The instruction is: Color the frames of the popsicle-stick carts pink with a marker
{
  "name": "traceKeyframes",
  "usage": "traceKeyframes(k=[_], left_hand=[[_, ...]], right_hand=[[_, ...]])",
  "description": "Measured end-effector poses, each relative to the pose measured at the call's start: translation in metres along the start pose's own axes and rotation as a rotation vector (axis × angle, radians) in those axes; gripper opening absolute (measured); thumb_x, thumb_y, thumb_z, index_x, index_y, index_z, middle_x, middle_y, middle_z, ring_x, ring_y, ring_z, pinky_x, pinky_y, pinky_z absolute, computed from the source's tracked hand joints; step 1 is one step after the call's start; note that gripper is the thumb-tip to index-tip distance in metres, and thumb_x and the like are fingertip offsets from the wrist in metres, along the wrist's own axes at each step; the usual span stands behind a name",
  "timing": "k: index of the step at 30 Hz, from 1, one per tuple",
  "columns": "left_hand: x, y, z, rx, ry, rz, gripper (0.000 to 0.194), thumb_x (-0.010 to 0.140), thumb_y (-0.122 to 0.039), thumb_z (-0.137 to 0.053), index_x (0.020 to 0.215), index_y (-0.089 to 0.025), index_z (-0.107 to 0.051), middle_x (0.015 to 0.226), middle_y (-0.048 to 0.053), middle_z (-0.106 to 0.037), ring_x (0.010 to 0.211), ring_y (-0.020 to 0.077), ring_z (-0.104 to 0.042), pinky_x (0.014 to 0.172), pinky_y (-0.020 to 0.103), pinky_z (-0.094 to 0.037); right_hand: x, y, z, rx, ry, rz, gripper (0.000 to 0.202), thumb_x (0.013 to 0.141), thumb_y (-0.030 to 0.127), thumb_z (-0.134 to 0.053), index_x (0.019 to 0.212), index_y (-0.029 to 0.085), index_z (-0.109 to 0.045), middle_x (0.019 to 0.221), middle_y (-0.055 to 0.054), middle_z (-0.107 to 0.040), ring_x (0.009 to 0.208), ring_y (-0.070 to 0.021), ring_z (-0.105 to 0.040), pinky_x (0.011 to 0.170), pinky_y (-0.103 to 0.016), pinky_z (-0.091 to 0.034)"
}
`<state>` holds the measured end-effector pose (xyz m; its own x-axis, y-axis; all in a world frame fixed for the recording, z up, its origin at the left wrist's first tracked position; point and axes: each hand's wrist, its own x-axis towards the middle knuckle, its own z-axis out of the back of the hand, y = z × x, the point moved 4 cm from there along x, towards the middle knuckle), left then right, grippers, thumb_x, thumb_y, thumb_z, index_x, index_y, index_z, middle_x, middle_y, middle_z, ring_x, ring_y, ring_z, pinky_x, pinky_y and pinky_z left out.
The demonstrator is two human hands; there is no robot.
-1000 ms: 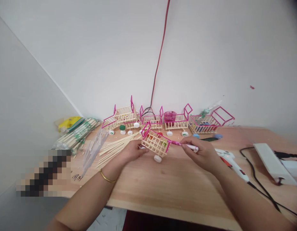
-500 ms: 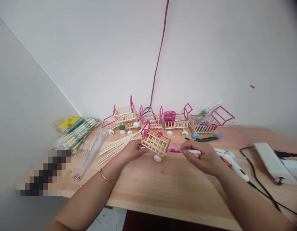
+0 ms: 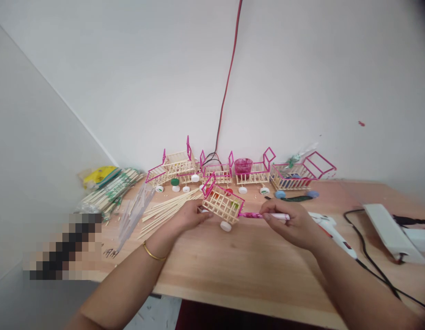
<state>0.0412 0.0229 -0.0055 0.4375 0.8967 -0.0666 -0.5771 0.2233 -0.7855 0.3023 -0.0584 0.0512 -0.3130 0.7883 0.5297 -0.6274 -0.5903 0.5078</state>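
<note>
Left hand (image 3: pixel 190 215) closed on left end of tilted stick cart (image 3: pixel 222 206) over worktop (image 3: pixel 233 270), right hand (image 3: pixel 289 224) pinching pink marker (image 3: pixel 280 216), tip at cart's right end, where rim and handle look mostly pink, body sticks bare, like the carts behind (image 3: pixel 251 178).

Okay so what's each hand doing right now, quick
Left hand: closed, fingers holding the small stick cart tilted.
Right hand: closed around the pink-stained marker, its tip at the cart's edge.
</note>
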Motion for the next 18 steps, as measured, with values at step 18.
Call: traceKeyframes(k=[18], left_hand=[[0.0001,-0.0025,0.0014,0.061,-0.054,-0.090,0.033,0.075,-0.035,-0.067,0.101,-0.015,-0.071,0.092,0.005,-0.072,0.077,0.0182,-0.058,0.067,0.025,-0.042]], right_hand=[[0.0000,-0.0011,0.0003,0.024,0.010,-0.024,0.014,0.090,0.028,-0.052,0.081,0.022,-0.061,0.071,-0.001,-0.065,0.060,-0.0136,-0.058,0.056,-0.024,-0.044]])
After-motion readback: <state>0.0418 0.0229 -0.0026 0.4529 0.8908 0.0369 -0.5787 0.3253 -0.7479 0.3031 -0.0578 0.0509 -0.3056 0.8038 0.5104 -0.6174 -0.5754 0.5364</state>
